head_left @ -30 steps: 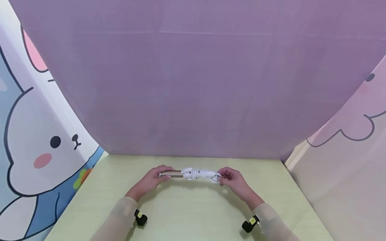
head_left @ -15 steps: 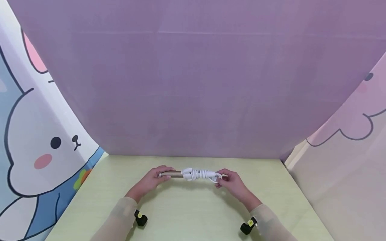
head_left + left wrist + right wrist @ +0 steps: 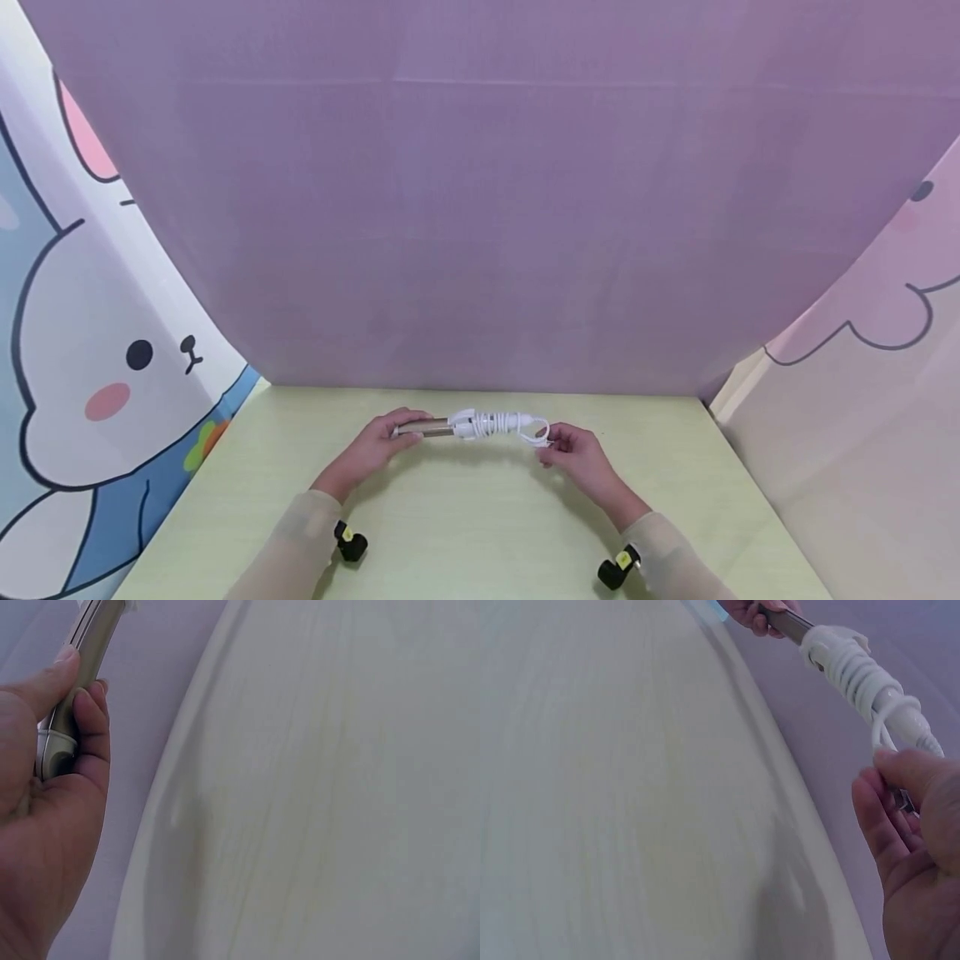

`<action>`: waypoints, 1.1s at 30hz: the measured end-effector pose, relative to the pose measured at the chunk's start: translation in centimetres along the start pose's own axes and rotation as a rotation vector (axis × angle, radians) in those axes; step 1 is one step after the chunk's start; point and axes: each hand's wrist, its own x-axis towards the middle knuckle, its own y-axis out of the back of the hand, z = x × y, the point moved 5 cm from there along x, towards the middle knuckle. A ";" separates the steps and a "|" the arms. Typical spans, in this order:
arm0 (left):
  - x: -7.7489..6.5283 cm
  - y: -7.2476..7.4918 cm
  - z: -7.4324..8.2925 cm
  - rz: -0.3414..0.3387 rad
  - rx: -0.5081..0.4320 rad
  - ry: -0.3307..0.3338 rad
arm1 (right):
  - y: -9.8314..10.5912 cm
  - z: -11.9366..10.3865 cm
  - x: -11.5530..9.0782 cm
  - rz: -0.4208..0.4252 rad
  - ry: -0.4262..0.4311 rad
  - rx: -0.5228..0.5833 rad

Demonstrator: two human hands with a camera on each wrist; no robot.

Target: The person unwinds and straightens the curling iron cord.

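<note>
A hair straightener (image 3: 432, 427) with a gold-brown barrel and a white handle is held up over the table. My left hand (image 3: 367, 454) grips the barrel's end, thumb along one side and fingers curled round the other, as the left wrist view shows. White power cord (image 3: 493, 424) is wound in several turns round the handle. At the handle's end, my right hand (image 3: 588, 465) pinches a loose loop of that cord (image 3: 879, 735) between thumb and fingers. A small metal plug prong (image 3: 904, 801) shows among the right fingers; the rest of the plug is hidden by the hand.
Below the hands lies a pale yellow-green tabletop (image 3: 480, 517). A purple cloth wall (image 3: 480, 208) rises at its far edge. Cartoon-printed panels stand at left (image 3: 105, 333) and right (image 3: 862, 400). Each sleeve carries a black wrist camera.
The cord end of the straightener has risen slightly, so it tilts up to the right. A cord loop has opened out between handle and right hand, which has shifted slightly left.
</note>
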 end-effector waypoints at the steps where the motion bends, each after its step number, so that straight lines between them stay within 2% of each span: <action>1: 0.0 0.0 -0.1 0.008 0.005 0.001 | -0.1 0.0 0.0 0.014 -0.006 0.006; 5: 0.2 0.0 -0.4 0.038 0.026 -0.003 | -0.4 0.0 -0.2 0.055 -0.054 0.046; 10: 0.3 0.0 -0.8 0.053 0.053 -0.003 | -0.7 -0.4 -0.9 0.077 -0.077 -0.003; 14: 0.3 -0.2 -0.8 0.044 0.063 -0.010 | -0.8 -1.7 -1.2 0.101 -0.018 -0.023; 20: 0.2 -0.5 -0.9 0.029 0.034 0.000 | 0.5 -3.6 -0.8 0.201 0.092 0.005; 27: 0.2 -0.7 -0.7 0.023 0.010 0.039 | 2.1 -4.1 0.2 0.266 0.129 0.017; 33: 0.2 -0.8 -0.4 0.020 -0.009 0.060 | 3.0 -3.5 1.4 0.293 0.149 0.014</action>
